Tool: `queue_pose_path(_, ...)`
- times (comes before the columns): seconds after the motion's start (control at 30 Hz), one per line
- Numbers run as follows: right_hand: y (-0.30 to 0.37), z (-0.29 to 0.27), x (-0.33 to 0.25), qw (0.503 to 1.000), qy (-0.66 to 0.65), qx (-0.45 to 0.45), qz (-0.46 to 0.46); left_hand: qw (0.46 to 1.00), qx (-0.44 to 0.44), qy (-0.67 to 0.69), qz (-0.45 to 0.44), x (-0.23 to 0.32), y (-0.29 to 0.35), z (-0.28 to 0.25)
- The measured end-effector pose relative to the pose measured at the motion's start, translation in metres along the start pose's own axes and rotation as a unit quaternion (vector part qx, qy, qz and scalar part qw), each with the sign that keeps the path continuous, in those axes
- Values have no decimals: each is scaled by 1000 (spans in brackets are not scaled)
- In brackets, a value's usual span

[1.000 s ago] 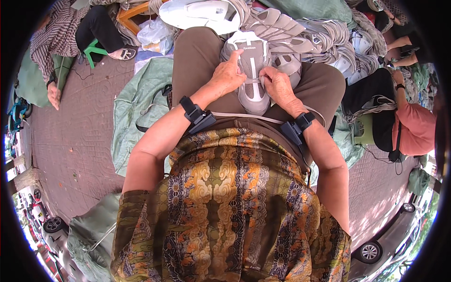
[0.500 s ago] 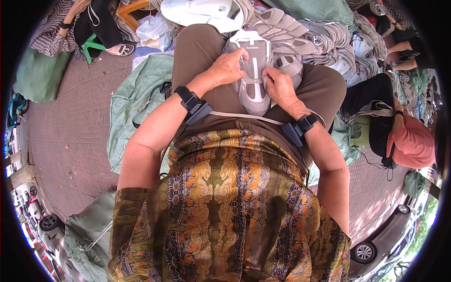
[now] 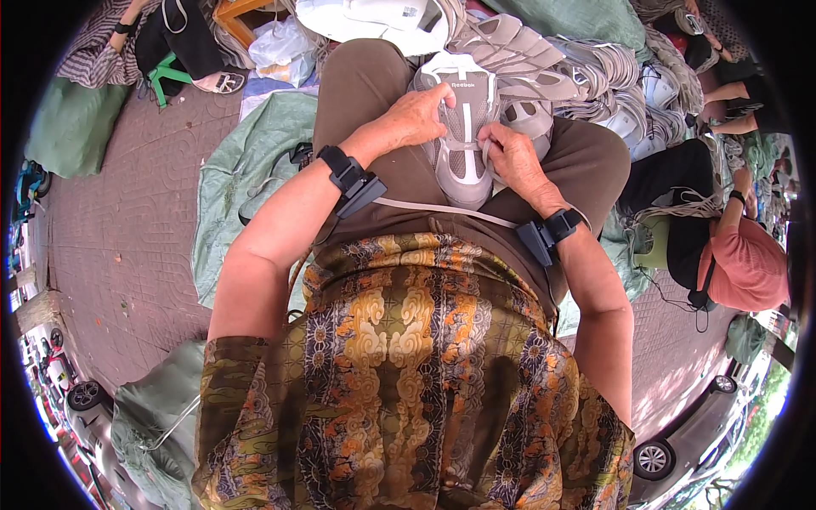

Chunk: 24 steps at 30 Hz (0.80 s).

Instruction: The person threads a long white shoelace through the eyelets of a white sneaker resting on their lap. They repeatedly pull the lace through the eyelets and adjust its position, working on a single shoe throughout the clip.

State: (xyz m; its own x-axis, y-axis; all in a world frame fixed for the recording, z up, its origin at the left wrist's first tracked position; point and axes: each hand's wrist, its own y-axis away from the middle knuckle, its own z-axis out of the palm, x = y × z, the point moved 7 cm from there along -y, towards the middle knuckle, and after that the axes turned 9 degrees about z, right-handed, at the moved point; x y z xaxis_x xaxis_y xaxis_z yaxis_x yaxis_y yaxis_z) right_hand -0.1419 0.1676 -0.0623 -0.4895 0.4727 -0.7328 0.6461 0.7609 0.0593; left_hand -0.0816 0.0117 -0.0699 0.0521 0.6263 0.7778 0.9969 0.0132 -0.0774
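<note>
Grey-white shoe upper (image 3: 463, 140) on the lap — both hands, left hand (image 3: 414, 119) and right hand (image 3: 510, 157), pinch it.

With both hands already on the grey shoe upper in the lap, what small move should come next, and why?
Probably the right hand should pull its edge of the grey shoe upper a little outward. The left hand already pinches the tongue near the top, and the right fingers grip the side edge, so the upper rests on the lap held from both sides. What the fingertips do underneath is hidden.
</note>
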Motion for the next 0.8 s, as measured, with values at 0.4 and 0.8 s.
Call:
queue_pose_path(0.4,-3,3,0,998,31,43,-34,995,17,-98,10,-2,-10,-2)
queue_pose_path(0.8,-8,5,1,998,19,-17,-61,997,-48,40,-55,-4,-20,-5)
